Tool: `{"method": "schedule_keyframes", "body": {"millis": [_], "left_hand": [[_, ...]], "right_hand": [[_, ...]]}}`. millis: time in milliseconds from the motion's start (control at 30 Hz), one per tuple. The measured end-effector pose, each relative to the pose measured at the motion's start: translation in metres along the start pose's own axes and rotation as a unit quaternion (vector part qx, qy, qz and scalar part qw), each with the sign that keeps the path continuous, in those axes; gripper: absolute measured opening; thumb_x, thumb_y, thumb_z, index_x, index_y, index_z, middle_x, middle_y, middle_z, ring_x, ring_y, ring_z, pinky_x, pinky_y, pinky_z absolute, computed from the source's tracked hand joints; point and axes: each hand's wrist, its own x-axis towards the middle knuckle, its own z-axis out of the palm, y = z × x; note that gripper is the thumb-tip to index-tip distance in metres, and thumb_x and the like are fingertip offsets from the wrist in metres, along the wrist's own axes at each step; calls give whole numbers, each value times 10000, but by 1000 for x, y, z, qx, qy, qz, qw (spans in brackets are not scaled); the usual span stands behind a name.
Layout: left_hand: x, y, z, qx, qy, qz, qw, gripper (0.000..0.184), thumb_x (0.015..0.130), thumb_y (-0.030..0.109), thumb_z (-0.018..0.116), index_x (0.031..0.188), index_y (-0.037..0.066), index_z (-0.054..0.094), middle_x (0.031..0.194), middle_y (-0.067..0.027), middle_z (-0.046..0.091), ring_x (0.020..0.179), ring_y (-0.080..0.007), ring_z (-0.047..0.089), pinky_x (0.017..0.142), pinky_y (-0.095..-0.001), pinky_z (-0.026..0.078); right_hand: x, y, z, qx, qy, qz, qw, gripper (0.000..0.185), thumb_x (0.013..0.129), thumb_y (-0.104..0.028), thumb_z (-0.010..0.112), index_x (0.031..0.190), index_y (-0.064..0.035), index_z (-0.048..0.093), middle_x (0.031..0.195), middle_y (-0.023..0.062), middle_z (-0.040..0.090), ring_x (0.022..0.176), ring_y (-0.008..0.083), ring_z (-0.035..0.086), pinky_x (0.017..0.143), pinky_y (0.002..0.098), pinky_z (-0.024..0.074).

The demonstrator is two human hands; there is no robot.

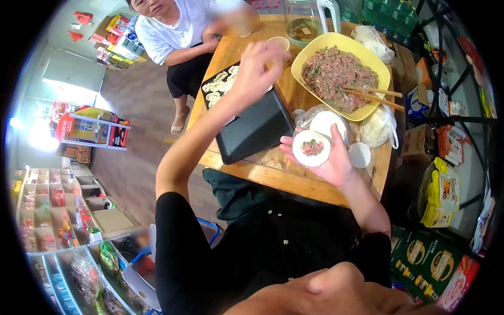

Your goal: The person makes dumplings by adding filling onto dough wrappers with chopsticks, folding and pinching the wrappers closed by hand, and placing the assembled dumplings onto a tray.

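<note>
My left hand (256,73) reaches over the far part of the table, by a small cup (279,43). Its fingers look bent and apart, with nothing visible in them; whether a fingertip touches the cup is unclear. On the upturned palm of my right hand (340,164) lies a round dumpling wrapper (301,155) with a small heap of meat filling (313,147) at its middle. Just behind it sits a stack of wrappers (328,124) on a plastic bag. Below my left forearm a black tray (254,128) bears several folded dumplings (218,86) at its far end.
A yellow bowl (386,71) of minced filling with chopsticks (375,95) stands on the wooden table (265,172). A glass jug (304,29) is behind it. Plastic bags (379,128) and a loose wrapper (359,155) lie to the right. Another person (176,31) sits across at left.
</note>
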Motion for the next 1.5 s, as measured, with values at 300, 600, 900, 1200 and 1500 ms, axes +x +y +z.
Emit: {"method": "schedule_keyframes", "body": {"millis": [300, 600, 900, 1200, 1500], "left_hand": [[-77, 98, -14, -65, -163, 99, 980, 315, 751, 145, 570, 1031, 121, 712, 1228, -109, 537, 1156, -313, 458, 1045, -459, 316], [-77, 112, -13, -7, -207, 105, 973, 331, 724, 143, 579, 1026, 154, 714, 1282, -109, 525, 1241, -318, 431, 1112, -561, 228], [-94, 92, -15, 43, -227, 56, 971, 342, 721, 185, 630, 1053, 179, 712, 1301, -78, 541, 1226, -291, 453, 1123, -548, 208], [-98, 91, -26, 109, -183, 152, 965, 341, 753, 259, 660, 1082, 188, 714, 1306, -69, 555, 1210, -278, 486, 1120, -555, 212], [-113, 89, -28, 93, -173, 181, 964, 351, 745, 264, 670, 1085, 194, 718, 1301, -76, 567, 1200, -272, 524, 1116, -576, 218]], "right_hand": [[-7, 14, 1, -204, -24, -49, 977, 680, 1041, -551, 146, 1513, -65, 212, 1476, 143, 389, 1385, 277, 400, 1153, 476, 331], [-8, 16, -2, -227, -26, -31, 973, 789, 1005, -630, 204, 1531, -41, 201, 1540, 154, 318, 1431, 298, 322, 1183, 490, 262], [-9, 13, -1, -118, -11, -16, 993, 816, 996, -646, 205, 1517, -19, 229, 1527, 164, 346, 1405, 326, 361, 1177, 515, 269], [-8, 4, -3, -51, -21, -2, 998, 853, 978, -674, 243, 1433, 41, 347, 1420, 189, 465, 1344, 348, 436, 1148, 538, 307], [-8, 0, 6, 26, -47, 2, 999, 856, 973, -681, 249, 1401, 47, 394, 1396, 210, 485, 1315, 378, 460, 1139, 534, 325]]}}
